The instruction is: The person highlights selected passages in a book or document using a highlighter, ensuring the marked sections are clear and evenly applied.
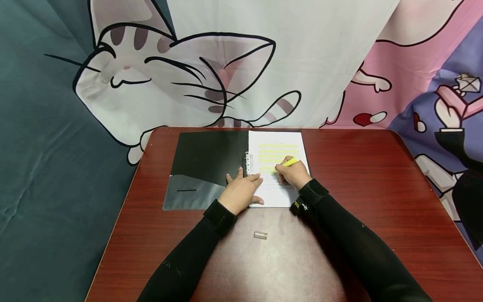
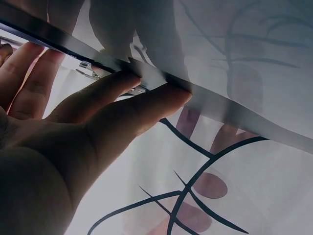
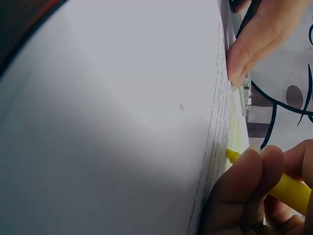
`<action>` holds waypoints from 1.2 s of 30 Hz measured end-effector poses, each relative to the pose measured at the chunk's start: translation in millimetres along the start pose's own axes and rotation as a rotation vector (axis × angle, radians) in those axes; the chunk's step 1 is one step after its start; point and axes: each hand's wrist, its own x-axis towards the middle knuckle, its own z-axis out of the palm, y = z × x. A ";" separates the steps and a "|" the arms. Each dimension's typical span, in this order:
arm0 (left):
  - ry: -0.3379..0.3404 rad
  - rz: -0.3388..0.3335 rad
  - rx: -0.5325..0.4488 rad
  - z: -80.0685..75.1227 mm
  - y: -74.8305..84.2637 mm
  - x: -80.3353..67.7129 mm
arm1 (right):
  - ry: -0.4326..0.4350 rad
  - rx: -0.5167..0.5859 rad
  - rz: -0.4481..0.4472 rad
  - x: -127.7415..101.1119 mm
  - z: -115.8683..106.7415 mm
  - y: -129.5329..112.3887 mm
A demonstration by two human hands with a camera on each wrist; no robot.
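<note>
My right hand [image 1: 293, 173] pinches a yellow highlighter [image 3: 288, 192] between thumb and fingers. The highlighter's tip meets a printed sheet [image 1: 273, 197], where many upper lines bear yellow marks. Lines further down are plain black print. The sheet lies in the right half of an opened black folder [image 1: 211, 153], beside its metal clip [image 1: 247, 163]. Spread out flat, my left hand [image 1: 241, 193] rests across the folder's spine and the sheet's left edge, its fingers [image 2: 142, 105] extended. In the right wrist view, left fingertips press the paper near the clip.
A small grey cylinder [image 1: 260, 235] lies on the reddish-brown table [image 1: 377, 188] in front of the folder. The folder's left cover has a translucent pocket [image 1: 192, 197]. Behind the table hangs a cartoon cat curtain [image 1: 320, 54]. A black object [image 1: 468, 205] stands past the right edge.
</note>
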 end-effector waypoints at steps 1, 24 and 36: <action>0.001 0.002 0.004 0.3 -0.1 0.0 | 0.002 0.003 0.002 0.0 -0.4 0.0; 0.012 0.015 0.000 -0.9 0.8 -1.0 | -0.011 0.014 0.034 -2.5 -8.3 1.5; 0.021 0.012 -0.013 3.5 -3.2 0.0 | -0.010 -0.020 0.018 -3.0 -8.4 1.6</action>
